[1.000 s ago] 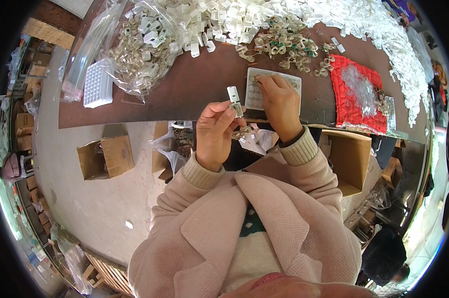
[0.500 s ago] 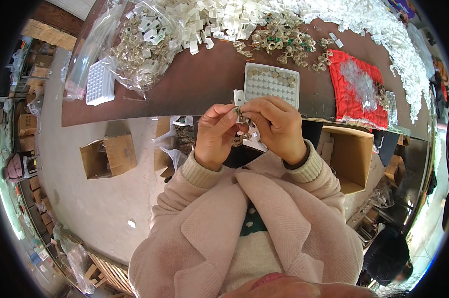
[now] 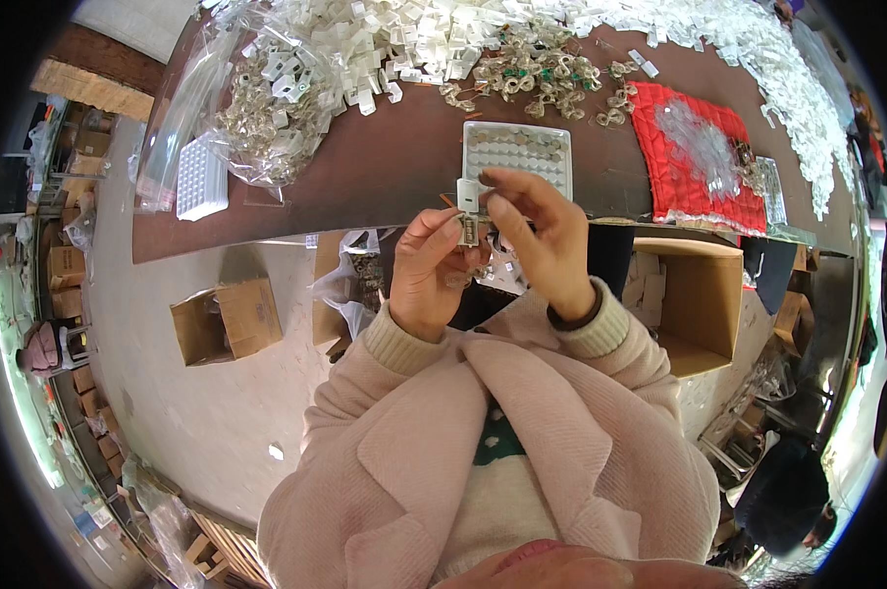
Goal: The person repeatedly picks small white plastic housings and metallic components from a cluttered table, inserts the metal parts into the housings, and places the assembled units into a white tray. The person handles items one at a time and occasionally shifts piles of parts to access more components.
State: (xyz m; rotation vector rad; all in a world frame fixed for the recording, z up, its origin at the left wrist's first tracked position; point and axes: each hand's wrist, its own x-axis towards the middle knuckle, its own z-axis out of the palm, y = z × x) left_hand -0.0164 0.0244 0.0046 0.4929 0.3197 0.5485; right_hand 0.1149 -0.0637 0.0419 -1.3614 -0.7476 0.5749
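Observation:
My left hand [image 3: 426,270] pinches a small white plastic case [image 3: 468,196] between thumb and fingers, just off the table's near edge. The case stands upright, and a small part with metallic bits shows in its lower end. A thin orange piece [image 3: 448,200] sticks out beside it. Below the fingertips hangs something clear and coiled, partly hidden by the hand. My right hand [image 3: 547,240] is close on the right, thumb and index finger apart, the index fingertip by the top of the case. Behind the hands lies a white dimpled tray [image 3: 517,177] with small round discs in its far rows.
White plastic pieces [image 3: 404,49] heap along the table's far side, beside coiled clear wires [image 3: 537,74]. A clear bag [image 3: 277,108] of parts and stacked white trays [image 3: 201,182] lie left. A red cloth [image 3: 650,147] lies right. Cardboard boxes [image 3: 252,316] stand below.
My right hand has opened from its pinch on the small part and its index finger has moved up. The white case now stands more exposed in my left hand. The view has shifted slightly.

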